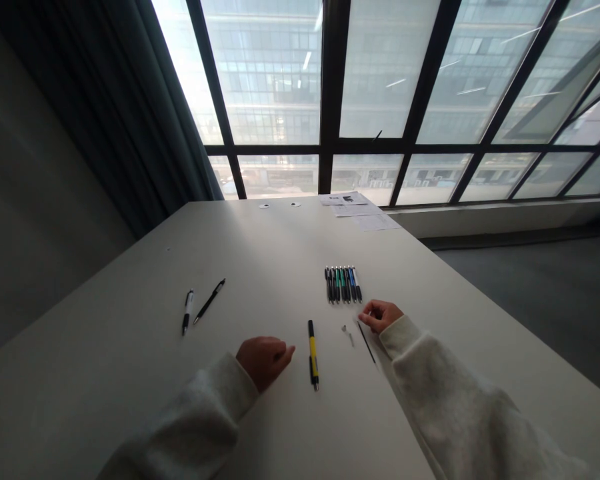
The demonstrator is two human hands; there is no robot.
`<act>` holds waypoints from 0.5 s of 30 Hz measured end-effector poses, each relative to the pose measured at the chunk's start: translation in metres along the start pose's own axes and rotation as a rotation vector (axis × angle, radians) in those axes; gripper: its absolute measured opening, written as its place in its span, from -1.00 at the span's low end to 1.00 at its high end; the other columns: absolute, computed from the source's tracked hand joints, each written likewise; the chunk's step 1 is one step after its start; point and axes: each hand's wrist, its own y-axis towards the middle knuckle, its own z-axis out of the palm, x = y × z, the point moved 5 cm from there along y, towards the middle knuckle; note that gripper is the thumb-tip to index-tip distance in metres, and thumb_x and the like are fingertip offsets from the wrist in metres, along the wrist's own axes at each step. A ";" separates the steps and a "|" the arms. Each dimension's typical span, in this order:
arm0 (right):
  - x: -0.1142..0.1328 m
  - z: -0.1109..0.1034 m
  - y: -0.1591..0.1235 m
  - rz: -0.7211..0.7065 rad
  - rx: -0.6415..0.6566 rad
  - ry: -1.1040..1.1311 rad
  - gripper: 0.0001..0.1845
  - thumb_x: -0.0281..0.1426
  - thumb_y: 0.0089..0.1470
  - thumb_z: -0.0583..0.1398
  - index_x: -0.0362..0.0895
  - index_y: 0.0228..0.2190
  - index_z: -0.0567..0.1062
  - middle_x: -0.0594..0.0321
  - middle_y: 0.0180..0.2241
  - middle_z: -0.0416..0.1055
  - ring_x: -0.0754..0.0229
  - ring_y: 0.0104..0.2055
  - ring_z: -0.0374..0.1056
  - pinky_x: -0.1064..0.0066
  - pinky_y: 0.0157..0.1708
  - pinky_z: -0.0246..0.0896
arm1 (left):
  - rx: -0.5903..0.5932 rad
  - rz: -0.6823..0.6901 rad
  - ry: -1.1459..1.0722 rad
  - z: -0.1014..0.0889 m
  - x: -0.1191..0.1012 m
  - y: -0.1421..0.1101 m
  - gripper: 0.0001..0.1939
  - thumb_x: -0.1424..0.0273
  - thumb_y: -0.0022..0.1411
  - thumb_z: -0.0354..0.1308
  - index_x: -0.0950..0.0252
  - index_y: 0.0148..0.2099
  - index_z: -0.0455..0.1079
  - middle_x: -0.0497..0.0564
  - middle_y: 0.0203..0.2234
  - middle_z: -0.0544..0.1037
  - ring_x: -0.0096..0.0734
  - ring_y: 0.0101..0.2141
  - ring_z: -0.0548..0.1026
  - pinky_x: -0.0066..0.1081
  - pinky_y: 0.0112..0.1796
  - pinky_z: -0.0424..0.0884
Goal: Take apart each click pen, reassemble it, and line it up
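Note:
My right hand [381, 316] pinches at the upper end of a thin dark pen refill [367, 343], which slants across the white table. Just left of the refill lie small parts [348, 335], one of them spring-like; they are too small to name surely. A yellow and black pen [313, 355] lies between my hands, its silver tip toward me. My left hand [265, 362] rests beside that pen without touching it, its fingers curled closed and nothing showing in them. Beyond my right fingertips, several pens [343, 285] with black, green, blue and white barrels lie side by side in a row.
On the left of the table [260, 267] lie a white and black pen [187, 312] and a black pen [209, 301]. Printed sheets [355, 207] are at the far right edge. Windows stand behind the table, with a dark curtain [145, 120] at the left.

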 end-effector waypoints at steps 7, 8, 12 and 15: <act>0.001 -0.001 0.001 -0.002 0.113 -0.070 -0.63 -0.11 -0.26 0.33 -0.15 -0.62 0.41 0.37 -0.72 0.30 0.33 -0.65 0.17 0.49 -0.62 0.05 | -0.174 0.269 -0.175 -0.009 -0.018 -0.006 -0.22 -0.18 -0.03 0.17 0.29 0.06 0.34 0.22 -0.04 0.46 -0.09 -0.10 0.44 -0.18 -0.09 0.37; 0.000 -0.001 0.000 -0.006 0.142 -0.084 -0.62 -0.12 -0.31 0.36 -0.15 -0.66 0.41 0.37 -0.73 0.29 0.34 -0.64 0.14 0.49 -0.62 0.03 | -0.179 0.307 -0.183 -0.008 -0.021 -0.006 -0.12 -0.21 -0.08 0.17 0.30 0.14 0.29 0.26 0.04 0.42 -0.02 -0.01 0.40 -0.12 -0.01 0.33; -0.003 0.000 -0.007 -0.005 0.258 -0.127 -0.58 -0.12 -0.41 0.41 -0.19 -0.72 0.42 0.37 -0.75 0.27 0.37 -0.64 0.08 0.50 -0.63 -0.03 | -0.104 0.387 -0.162 0.000 -0.030 -0.007 0.05 -0.26 -0.09 0.13 0.28 0.30 0.12 0.29 0.23 0.25 0.09 0.13 0.29 -0.04 0.09 0.22; -0.003 0.001 -0.012 0.006 0.300 -0.163 -0.61 -0.16 -0.41 0.42 -0.21 -0.70 0.46 0.36 -0.73 0.29 0.36 -0.63 0.11 0.51 -0.63 -0.02 | -0.039 0.410 -0.137 0.003 -0.032 -0.006 -0.03 -0.23 -0.02 0.10 0.23 0.31 0.13 0.24 0.23 0.26 0.09 0.14 0.29 -0.04 0.10 0.22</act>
